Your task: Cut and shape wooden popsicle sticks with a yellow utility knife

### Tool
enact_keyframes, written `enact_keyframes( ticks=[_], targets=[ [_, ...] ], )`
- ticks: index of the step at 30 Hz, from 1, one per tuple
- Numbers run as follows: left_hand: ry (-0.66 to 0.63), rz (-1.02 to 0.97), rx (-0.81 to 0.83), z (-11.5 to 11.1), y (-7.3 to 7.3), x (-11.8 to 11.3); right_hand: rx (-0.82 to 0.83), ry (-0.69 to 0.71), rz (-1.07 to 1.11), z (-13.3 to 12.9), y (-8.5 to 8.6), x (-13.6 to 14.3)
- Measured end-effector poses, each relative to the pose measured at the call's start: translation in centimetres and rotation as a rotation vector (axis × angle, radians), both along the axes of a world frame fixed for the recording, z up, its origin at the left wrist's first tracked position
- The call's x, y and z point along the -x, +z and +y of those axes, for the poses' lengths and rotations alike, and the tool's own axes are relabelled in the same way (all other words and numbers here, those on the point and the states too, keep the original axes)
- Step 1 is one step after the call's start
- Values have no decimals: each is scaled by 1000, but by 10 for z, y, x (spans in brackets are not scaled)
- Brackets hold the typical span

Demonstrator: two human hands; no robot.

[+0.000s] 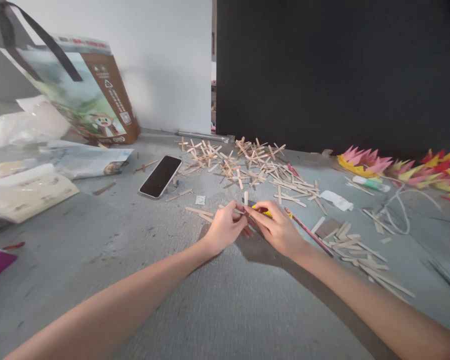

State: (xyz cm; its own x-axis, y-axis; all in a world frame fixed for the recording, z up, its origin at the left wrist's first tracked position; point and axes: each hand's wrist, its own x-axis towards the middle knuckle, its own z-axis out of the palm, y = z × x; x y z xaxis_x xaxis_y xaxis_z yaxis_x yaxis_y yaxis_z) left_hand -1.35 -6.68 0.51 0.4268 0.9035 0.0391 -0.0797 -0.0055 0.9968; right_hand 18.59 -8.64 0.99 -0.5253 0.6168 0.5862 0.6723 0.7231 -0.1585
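Observation:
My left hand (227,227) and my right hand (275,229) meet at the middle of the grey surface, fingertips pinched together. Between them is a wooden craft stick (246,197), its upper end standing up past the fingers. Part of another stick seems to lie across it, mostly covered by the fingers. Behind my right hand shows a bit of a yellow object (264,212), partly hidden. A thin reddish rod (309,233) slants beside the right wrist. Just beyond the hands spreads a heap of crossed wooden sticks (239,172).
Loose sticks (360,255) lie to the right, near a glue tube (371,183), a white cable (407,220) and folded coloured paper (363,162). A phone (160,176) rests left of the heap. A carrier bag (93,95) and plastic packaging (30,192) stand at left.

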Motion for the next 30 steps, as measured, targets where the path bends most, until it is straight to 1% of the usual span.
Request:
enact_keyframes(
  ticks=[5, 10, 17, 22, 26, 30],
  targets=[
    [-5, 18, -1, 0, 0, 1, -10, 17, 59, 1, -2, 0],
    [-40, 48, -50, 1, -5, 1, 7, 13, 125, 1, -3, 0],
    [-94, 40, -106, -1, -5, 1, 59, 16, 187, 0, 0, 2],
    [-98, 55, -174, 0, -8, 1, 92, 37, 211, 1, 0, 3],
    [-110, 53, -156, -1, -4, 1, 121, 20, 197, 2, -1, 3],
    [-127, 24, -118, -2, -2, 0, 177, -17, 137, 1, 0, 5]
  ],
)
